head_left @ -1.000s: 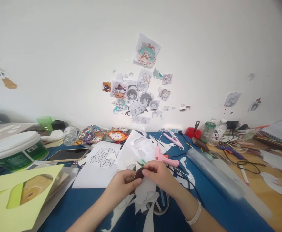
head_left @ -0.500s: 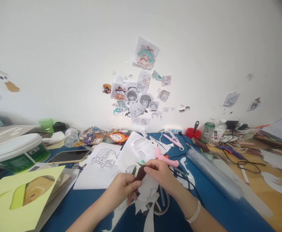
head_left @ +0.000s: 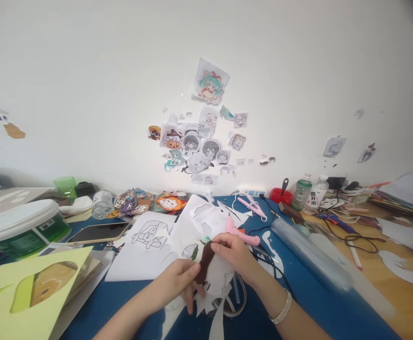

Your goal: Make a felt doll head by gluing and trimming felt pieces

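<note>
A curved dark brown cutout (head_left: 205, 259), apparently paper or thin foam, is held up between my two hands. My right hand (head_left: 232, 252) pinches its upper end between thumb and fingertips. At the lower left edge, my left hand (head_left: 181, 282) has its thumb against the piece, with the other fingers bent underneath. Below and behind it lie white paper scraps (head_left: 218, 278) with jagged edges, partly covering a round roll (head_left: 240, 302). Just beyond my right hand rests a pink hot glue gun (head_left: 242, 232). A small dark green piece (head_left: 194, 252) is near my left fingertips.
Line drawings on white paper (head_left: 135, 264) lie left of centre, near a phone (head_left: 98, 233). A yellow sheet with cut holes (head_left: 68, 264) and a white-lidded tub (head_left: 18, 219) stand left. On the right are a clear plastic roll (head_left: 309, 255), bottles (head_left: 316, 191) and a red bowl (head_left: 276, 195).
The brown piece now shows more of its length as my left hand has shifted slightly down and left, its fingers loosened. My right hand keeps its pinch. The view has shifted slightly.
</note>
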`<state>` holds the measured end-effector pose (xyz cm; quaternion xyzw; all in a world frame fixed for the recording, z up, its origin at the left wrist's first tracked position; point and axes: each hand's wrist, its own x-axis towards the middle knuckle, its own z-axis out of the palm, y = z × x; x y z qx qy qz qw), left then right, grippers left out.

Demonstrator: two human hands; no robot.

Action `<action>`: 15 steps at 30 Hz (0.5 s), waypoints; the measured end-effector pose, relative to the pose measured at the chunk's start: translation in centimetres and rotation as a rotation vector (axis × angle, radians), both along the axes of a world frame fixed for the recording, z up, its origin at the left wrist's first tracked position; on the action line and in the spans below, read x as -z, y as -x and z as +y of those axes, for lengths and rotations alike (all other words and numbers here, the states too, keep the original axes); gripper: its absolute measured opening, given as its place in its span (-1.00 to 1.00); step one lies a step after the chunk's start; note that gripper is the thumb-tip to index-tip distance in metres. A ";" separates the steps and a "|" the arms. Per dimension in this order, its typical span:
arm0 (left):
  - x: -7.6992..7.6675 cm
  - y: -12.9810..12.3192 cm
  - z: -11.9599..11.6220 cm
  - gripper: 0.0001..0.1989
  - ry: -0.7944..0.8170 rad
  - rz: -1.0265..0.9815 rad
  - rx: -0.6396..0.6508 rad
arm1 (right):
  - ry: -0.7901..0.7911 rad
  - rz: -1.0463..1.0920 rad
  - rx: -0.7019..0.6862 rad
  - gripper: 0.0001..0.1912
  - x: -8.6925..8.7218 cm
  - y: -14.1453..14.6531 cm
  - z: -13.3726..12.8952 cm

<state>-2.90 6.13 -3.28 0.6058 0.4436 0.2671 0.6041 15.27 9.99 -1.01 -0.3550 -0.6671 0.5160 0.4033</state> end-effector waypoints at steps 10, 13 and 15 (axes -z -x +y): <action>0.3 -0.3 -0.2 -0.50 -0.065 0.035 -0.058 | 0.014 -0.072 0.009 -0.87 -0.2 0.4 -0.5; 0.3 -0.3 -0.3 -0.48 -0.081 0.006 -0.016 | 0.012 -0.100 -0.001 -0.88 -0.3 0.5 -0.6; 0.2 -0.3 -0.4 -0.49 -0.138 0.027 -0.044 | -0.005 -0.121 -0.017 -0.88 -0.3 0.6 -0.7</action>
